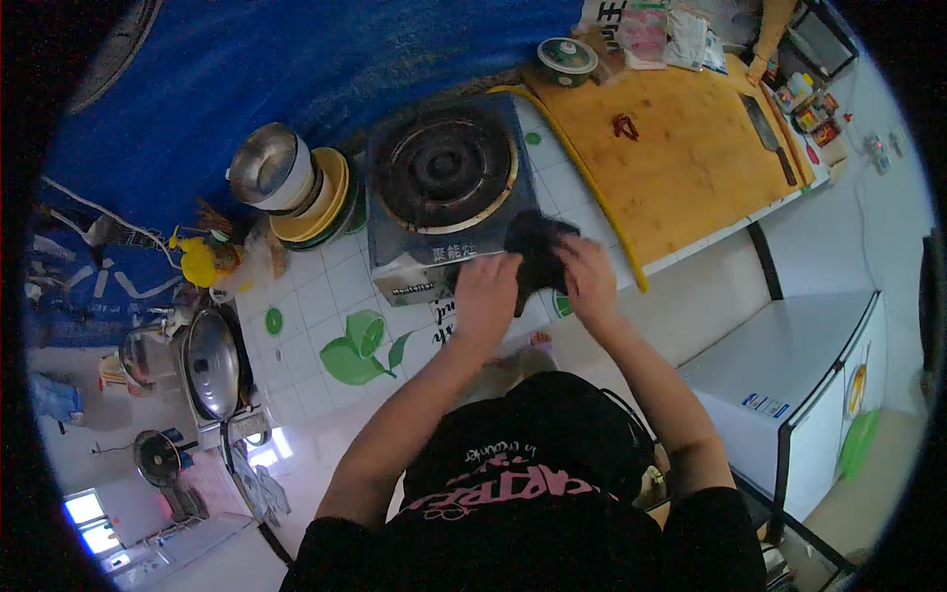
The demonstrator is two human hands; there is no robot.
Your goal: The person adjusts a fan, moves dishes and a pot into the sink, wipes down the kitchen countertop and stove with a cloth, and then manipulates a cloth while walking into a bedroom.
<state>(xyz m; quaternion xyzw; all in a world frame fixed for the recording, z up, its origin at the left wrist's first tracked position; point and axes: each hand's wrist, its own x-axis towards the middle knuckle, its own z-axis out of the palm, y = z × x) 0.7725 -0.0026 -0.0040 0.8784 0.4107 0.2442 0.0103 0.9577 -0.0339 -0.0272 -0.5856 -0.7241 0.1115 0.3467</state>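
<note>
A dark, crumpled cloth (538, 248) lies at the front right corner of a single-burner electric stove (451, 170), partly over the stove's edge and partly over the tiled-pattern table cover. My left hand (490, 292) is in front of the stove, its curled fingers at the cloth's left edge. On the other side, my right hand (590, 274) pinches the cloth's right edge. The fingertips of both hands are partly lost in the dark fabric. The stove's round burner plate (444, 166) carries no pot.
Stacked bowls (270, 166) and yellow plates (336, 189) stand left of the stove. To the right, a wooden board (636, 177) with a yellow edge holds dried red chillies (625, 127), a cleaver (766, 133) and a lidded pot (567, 61). Another person's arm (769, 37) rests at the board's far corner.
</note>
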